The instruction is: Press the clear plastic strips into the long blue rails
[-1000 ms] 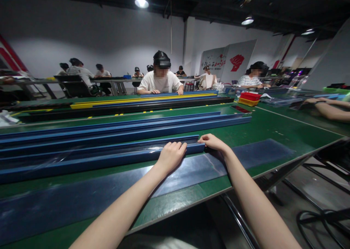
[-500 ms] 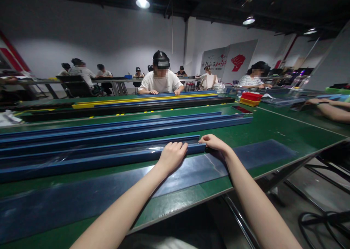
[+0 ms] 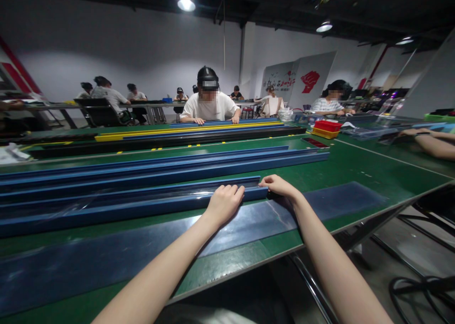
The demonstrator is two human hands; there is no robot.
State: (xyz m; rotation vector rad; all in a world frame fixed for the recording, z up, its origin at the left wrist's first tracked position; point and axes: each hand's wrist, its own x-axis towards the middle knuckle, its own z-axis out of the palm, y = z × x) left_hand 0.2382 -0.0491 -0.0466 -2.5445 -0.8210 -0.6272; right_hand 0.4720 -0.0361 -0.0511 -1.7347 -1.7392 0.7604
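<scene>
A long blue channel (image 3: 149, 208) with raised side walls lies across the table from the left. Inside it runs a shiny clear plastic strip (image 3: 201, 194). My left hand (image 3: 225, 203) is closed over the channel's front wall, close to its right end, with the fingertips curled inside. At that right end my right hand (image 3: 279, 185) is closed in a pinch on the channel's tip. Whether its fingers also grip the strip I cannot tell. Under my forearms a wide, flat, clear plastic sheet (image 3: 249, 224) lies along the front of the table.
More blue channels (image 3: 227, 164) lie parallel behind. Beyond them are a yellow strip (image 3: 149, 135) and black strips. Red and yellow bins (image 3: 326, 128) and a dark red flat object (image 3: 314, 143) sit at the right. A co-worker (image 3: 209, 106) faces me across the green table (image 3: 359, 165).
My hands hold the same places on the channel. Across the table, the co-worker's head and hands have shifted slightly.
</scene>
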